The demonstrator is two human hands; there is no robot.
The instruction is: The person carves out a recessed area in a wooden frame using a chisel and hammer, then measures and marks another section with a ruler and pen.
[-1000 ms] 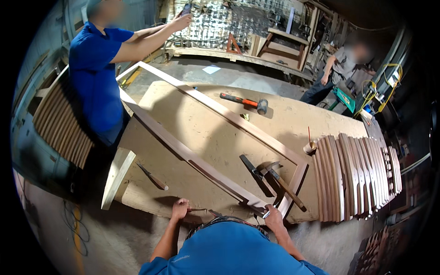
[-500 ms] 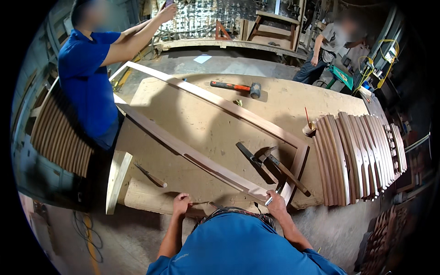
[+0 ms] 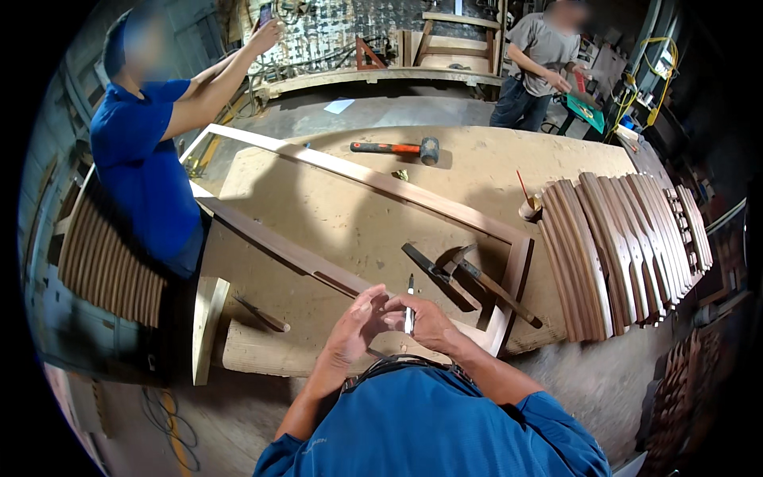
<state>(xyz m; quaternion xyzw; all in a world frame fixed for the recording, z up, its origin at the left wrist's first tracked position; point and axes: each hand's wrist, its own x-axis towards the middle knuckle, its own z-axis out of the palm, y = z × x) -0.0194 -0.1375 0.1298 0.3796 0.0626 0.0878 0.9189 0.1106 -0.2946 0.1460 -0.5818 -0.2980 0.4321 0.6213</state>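
Note:
Close together over the near bar of a long wooden frame [image 3: 274, 246] are both my hands. My right hand [image 3: 433, 324] is closed around a white marker pen [image 3: 409, 318], its dark tip pointing up and away from me. Facing it, my left hand [image 3: 356, 327] is open, fingers stretched and slightly curved, with no object showing in it. The fingertips of the two hands nearly meet; whether they touch I cannot tell. Beyond them a hammer [image 3: 502, 292] with a wooden handle lies across the frame's right end, beside a dark flat-bladed tool [image 3: 425, 265].
A rubber mallet [image 3: 397, 149] lies at the table's far side, a thin pointed tool [image 3: 262, 313] at the near left. Shaped wooden slats [image 3: 608, 266] are stacked right, beside a small cup [image 3: 528, 210]. One person [image 3: 143, 175] holds a phone at left; another [image 3: 536, 60] stands far right.
My hands have come together: the left moved right and up, the right moved left with the marker pen, now upright. At far right, the other person has brought both hands forward.

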